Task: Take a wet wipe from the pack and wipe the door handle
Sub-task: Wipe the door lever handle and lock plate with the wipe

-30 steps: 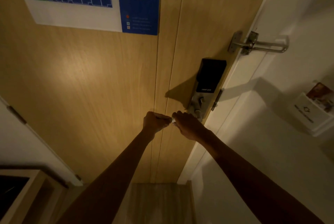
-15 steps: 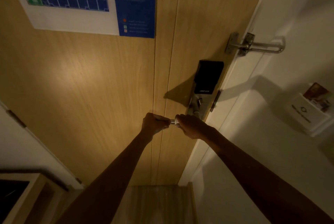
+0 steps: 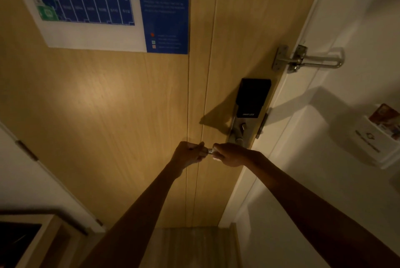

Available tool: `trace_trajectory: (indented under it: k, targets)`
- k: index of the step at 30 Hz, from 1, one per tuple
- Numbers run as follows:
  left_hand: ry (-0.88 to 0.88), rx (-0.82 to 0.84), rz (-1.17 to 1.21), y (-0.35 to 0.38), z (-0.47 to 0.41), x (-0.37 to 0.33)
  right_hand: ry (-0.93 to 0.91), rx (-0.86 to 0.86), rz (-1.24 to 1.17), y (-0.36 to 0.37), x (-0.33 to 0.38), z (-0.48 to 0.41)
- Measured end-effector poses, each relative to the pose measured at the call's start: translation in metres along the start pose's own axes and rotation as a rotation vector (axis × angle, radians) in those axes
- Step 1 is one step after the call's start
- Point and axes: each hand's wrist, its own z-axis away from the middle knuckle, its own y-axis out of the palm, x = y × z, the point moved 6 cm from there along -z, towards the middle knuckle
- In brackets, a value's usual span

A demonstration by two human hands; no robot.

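Note:
The silver lever door handle [image 3: 209,151] juts left from the lock plate [image 3: 234,135] on the wooden door [image 3: 121,116]. Only a short stretch of it shows, between my two hands. My left hand [image 3: 189,154] is closed around the handle's free end. My right hand [image 3: 229,155] is wrapped over the handle nearer the lock, and a small pale bit of wet wipe [image 3: 216,158] peeks out under its fingers. The wipe pack is not in view.
A black smart-lock panel [image 3: 253,98] sits above the handle. A metal swing-bar guard [image 3: 307,60] bridges door and white frame. A floor-plan poster [image 3: 101,6] hangs on the door. A white card holder [image 3: 374,140] is on the right wall, a wooden cabinet [image 3: 28,239] at lower left.
Both hands stay on the handle. The gap between them has opened a little, baring a short piece of the metal bar. The view has tilted slightly.

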Motion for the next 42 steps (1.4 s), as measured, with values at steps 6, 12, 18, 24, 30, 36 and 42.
trace_trajectory:
  k: [6,12,18,24,30,36,42]
  targets:
    - [-0.166,0.077,0.165,0.006,0.003,0.001,-0.008,-0.124,0.088,0.002,-0.004,0.005]
    - [-0.07,0.081,0.073,0.0,0.003,0.007,0.01,-0.107,0.014,0.005,0.004,-0.005]
    - [-0.112,0.099,0.062,-0.002,0.0,0.009,0.078,0.022,-0.191,0.0,-0.007,-0.003]
    - [-0.171,0.084,0.125,-0.001,-0.006,0.015,0.045,-0.084,-0.206,-0.001,-0.007,-0.006]
    - [-0.202,0.085,0.193,0.004,-0.004,0.016,-0.001,-0.401,0.045,0.009,0.004,0.007]
    - [-0.234,0.106,0.242,0.007,0.002,0.013,0.075,-0.083,-0.181,0.0,-0.006,-0.003]
    - [-0.099,0.054,0.19,0.002,0.0,0.014,0.023,-0.23,-0.11,0.003,-0.005,0.001]
